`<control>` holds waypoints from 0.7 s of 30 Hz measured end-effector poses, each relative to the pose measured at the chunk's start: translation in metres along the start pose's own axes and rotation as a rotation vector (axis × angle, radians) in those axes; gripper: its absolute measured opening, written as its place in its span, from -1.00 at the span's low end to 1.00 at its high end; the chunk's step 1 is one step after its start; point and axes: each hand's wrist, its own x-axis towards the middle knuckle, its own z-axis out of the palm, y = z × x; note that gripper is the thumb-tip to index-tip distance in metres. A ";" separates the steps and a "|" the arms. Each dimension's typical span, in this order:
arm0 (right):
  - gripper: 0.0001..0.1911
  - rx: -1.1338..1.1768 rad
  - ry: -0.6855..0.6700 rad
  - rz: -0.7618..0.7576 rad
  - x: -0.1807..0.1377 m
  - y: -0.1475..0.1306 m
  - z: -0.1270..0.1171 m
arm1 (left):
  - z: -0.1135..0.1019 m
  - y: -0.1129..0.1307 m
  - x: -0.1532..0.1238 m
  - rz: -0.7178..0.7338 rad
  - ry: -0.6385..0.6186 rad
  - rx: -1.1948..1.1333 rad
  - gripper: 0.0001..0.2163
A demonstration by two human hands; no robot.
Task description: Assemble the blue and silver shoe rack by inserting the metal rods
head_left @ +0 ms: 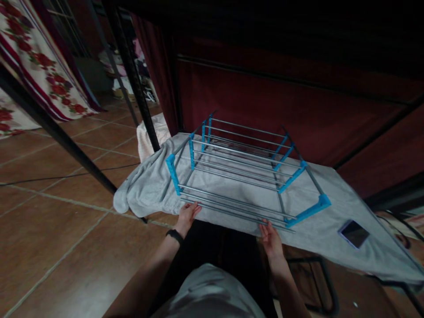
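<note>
Closest to the lens is the wearer's grey shirt (208,293), and past it both arms reach forward to a blue-and-silver drying rack (243,163). It lies spread on a grey blanket (344,198) over what looks like a bed, its rods running roughly across the wearer's front and its blue brackets at either side. Facing it this way probably keeps the near edge within easy reach of both arms. The left hand (186,216), with a dark band (175,236) at its wrist, has its fingers closed on a thin metal rod (232,213) along that edge; the right hand (272,242) pinches the same edge farther along. Holding it at two well-separated places likely keeps the rod level and stops it twisting. Whether either hand takes in more than one rod, I cannot tell. Well to the right of the rack, a phone (354,234) lies flat on the blanket, perhaps set there to stay clear of the work. Behind the rack hangs a dark red curtain (238,97).
</note>
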 end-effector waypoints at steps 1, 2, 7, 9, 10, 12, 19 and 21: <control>-0.81 -0.009 -0.006 -0.002 0.000 -0.001 -0.001 | -0.001 0.000 0.000 -0.003 -0.005 -0.004 -0.79; -0.81 -0.018 -0.009 -0.001 0.001 -0.001 -0.002 | -0.001 0.000 -0.001 -0.006 -0.010 -0.008 -0.79; -0.83 -0.043 0.006 0.047 0.000 -0.004 -0.003 | -0.003 0.002 -0.004 -0.034 -0.034 -0.025 -0.81; -0.84 -0.052 0.002 0.055 -0.001 -0.005 -0.003 | -0.002 0.003 -0.006 -0.047 -0.039 -0.030 -0.82; -0.84 -0.060 0.001 0.057 -0.002 -0.005 -0.003 | -0.002 0.003 -0.006 -0.054 -0.041 -0.032 -0.82; -0.85 -0.078 0.010 0.065 -0.003 -0.005 -0.002 | 0.000 0.001 -0.007 -0.073 -0.041 -0.034 -0.84; -0.91 -0.048 -0.032 0.131 -0.016 -0.001 0.006 | 0.008 -0.011 -0.017 -0.118 -0.074 -0.022 -0.89; -0.90 -0.041 -0.076 0.145 -0.023 0.003 0.010 | 0.011 -0.017 -0.021 -0.122 -0.093 -0.021 -0.90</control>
